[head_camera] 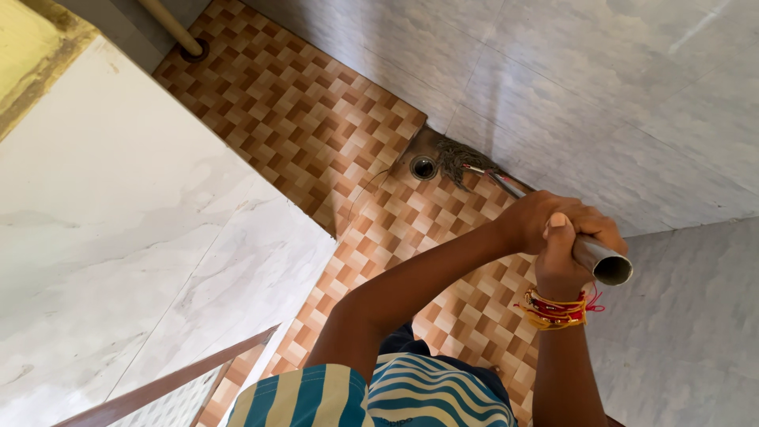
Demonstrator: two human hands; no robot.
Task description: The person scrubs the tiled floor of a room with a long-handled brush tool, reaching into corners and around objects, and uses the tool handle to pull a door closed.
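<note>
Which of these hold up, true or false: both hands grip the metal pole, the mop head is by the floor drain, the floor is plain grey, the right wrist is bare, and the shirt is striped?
1. Both the left hand and the right hand grip the metal pole. True.
2. The mop head lies beside the floor drain. True.
3. The floor is plain grey. False: it is tiled in a brown, orange and cream checked pattern.
4. The right wrist is bare. False: it wears red and yellow thread bands.
5. The shirt is striped. True.
</note>
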